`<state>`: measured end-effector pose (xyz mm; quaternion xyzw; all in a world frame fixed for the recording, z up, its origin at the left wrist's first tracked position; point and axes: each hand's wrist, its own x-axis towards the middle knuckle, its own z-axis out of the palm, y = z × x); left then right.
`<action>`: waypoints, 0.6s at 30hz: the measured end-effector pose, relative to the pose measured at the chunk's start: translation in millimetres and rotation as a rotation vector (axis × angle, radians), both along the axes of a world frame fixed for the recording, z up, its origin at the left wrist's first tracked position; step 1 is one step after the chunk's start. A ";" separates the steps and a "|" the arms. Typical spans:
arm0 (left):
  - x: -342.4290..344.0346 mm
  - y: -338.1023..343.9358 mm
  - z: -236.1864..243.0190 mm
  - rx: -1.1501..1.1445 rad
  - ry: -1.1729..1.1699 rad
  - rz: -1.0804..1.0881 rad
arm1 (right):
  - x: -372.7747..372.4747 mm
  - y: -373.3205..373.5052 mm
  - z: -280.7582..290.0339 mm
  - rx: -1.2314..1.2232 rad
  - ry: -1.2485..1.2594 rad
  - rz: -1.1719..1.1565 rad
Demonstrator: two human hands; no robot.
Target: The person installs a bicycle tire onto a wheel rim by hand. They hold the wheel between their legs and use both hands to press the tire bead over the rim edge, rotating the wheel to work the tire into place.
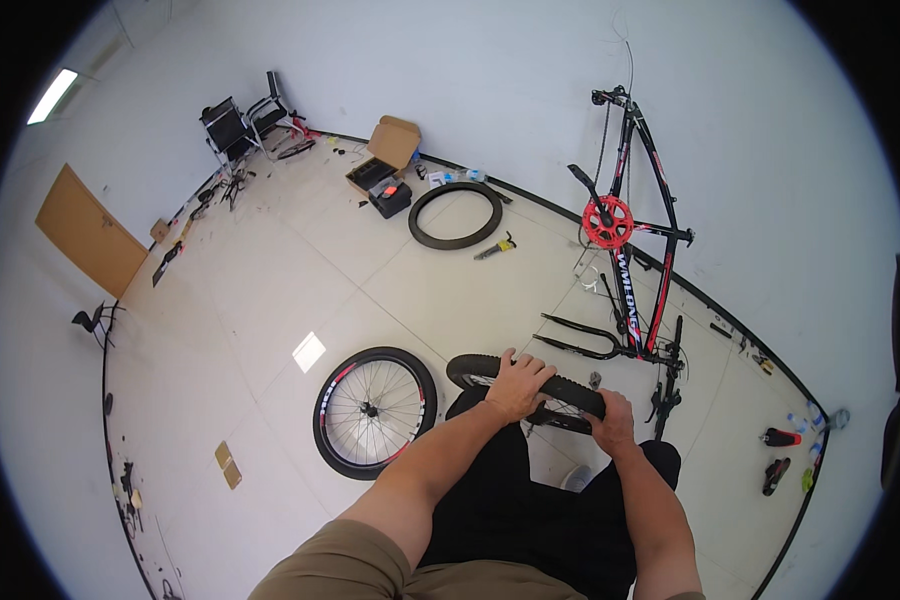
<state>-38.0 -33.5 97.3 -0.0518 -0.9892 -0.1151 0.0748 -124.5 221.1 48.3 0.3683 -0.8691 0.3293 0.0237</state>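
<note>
A bicycle wheel (560, 388) with a knobbly black tyre stands tilted in front of my knees. My left hand (518, 386) grips the top of its tyre, fingers wrapped over the tread. On the same tyre's right end, my right hand (614, 422) is closed around the rubber. The lower part of this wheel is hidden by my hands and legs. Flat on the floor to the left lies a second bicycle wheel (371, 409), its tyre fitted and its rim black, red and white.
A black and red bicycle frame (625, 290) leans upside down against the right wall, its fork (580, 336) pointing left. Farther off lie a loose tyre (456, 246), a yellow-and-black tool (496, 247) and an open cardboard box (395, 143). Cardboard pieces (228, 465) lie at left.
</note>
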 end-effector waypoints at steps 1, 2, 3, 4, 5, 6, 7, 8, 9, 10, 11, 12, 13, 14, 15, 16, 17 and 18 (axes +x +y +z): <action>-1.5 -0.5 -0.7 0.016 0.016 0.007 | -2.9 0.2 3.5 0.005 0.020 0.005; -3.3 -1.0 -3.5 0.036 0.028 0.012 | -4.5 1.9 6.7 0.013 0.037 0.007; -2.9 -2.3 -5.4 0.053 0.033 0.019 | -3.6 0.6 14.1 0.017 0.058 0.019; -2.1 -4.0 -6.8 0.065 0.046 0.026 | -4.1 -1.0 21.9 0.020 0.079 0.030; -2.9 -4.0 -7.5 0.082 0.060 0.028 | -5.9 -1.1 30.4 0.028 0.102 0.036; -2.3 -4.3 -8.4 0.096 0.073 0.031 | -7.6 -2.6 37.4 0.044 0.091 0.056; -2.9 -5.3 -14.5 0.127 0.062 0.045 | -10.0 -5.0 43.7 0.061 0.080 0.077; -4.9 -4.2 -14.8 0.164 0.031 0.057 | -13.9 -5.8 49.3 0.078 0.075 0.092; -6.1 -3.9 -15.2 0.201 0.000 0.070 | -17.4 -7.1 50.9 0.115 0.076 0.104; -6.5 -3.6 -15.8 0.237 -0.032 0.083 | -18.6 -8.5 48.9 0.143 0.062 0.107; -8.4 -1.7 -10.8 0.239 -0.015 0.088 | -19.8 -11.6 50.2 0.171 0.047 0.108; -9.0 1.0 -6.0 0.229 0.032 0.060 | -20.2 -14.5 51.1 0.199 0.031 0.109; -8.8 4.2 -1.0 0.219 0.078 0.032 | -17.7 -18.9 50.3 0.206 0.018 0.089; -8.2 6.1 4.0 0.206 0.122 0.008 | -15.4 -26.2 50.8 0.205 0.045 0.111; -8.5 6.9 4.7 0.178 0.137 -0.017 | -13.2 -33.9 49.4 0.201 0.076 0.129; -8.9 8.3 4.7 0.150 0.153 -0.043 | -10.9 -40.9 48.1 0.198 0.105 0.147; -8.2 8.1 3.6 0.120 0.166 -0.066 | -7.1 -49.6 48.0 0.266 0.093 0.140; -9.5 6.4 1.7 0.124 0.108 -0.034 | -6.0 -57.0 47.6 0.298 0.085 0.128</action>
